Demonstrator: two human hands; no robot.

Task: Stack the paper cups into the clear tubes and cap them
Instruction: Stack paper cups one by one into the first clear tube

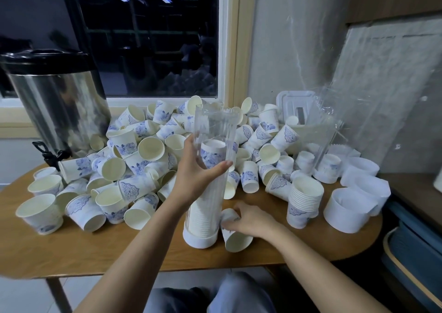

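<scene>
L hand (191, 169) grips tube (210, 159); R hand (251, 219) grips cup (235, 235).

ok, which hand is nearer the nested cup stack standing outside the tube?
Right. The right hand holds a tipped cup just left of the stack; left hand grips the clear tube, farther left.

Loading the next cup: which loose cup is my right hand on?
The cup on its side beside the clear tube's base, mouth toward you; your right hand grips it.
</scene>
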